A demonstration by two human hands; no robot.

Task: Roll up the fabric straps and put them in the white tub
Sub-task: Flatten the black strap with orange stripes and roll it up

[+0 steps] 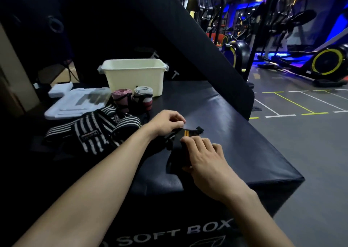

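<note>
A black fabric strap with orange stripes [185, 133] lies on the black soft box [235, 133]. My left hand [166, 122] pinches the strap's far end between thumb and fingers. My right hand [204, 156] grips the strap's near part, with its fingertips beside the orange stripes. The white tub [134, 76] stands at the back of the box. Two rolled straps, a pink one [122, 98] and a grey and pink one [143, 97], stand upright in front of the tub. A heap of black and white striped straps [94, 130] lies unrolled to the left of my left forearm.
White foam packing pieces [75, 101] lie at the left of the tub. A large black padded slab [188, 45] leans behind the box. The box's right edge drops to the gym floor, where exercise bikes [323, 62] stand.
</note>
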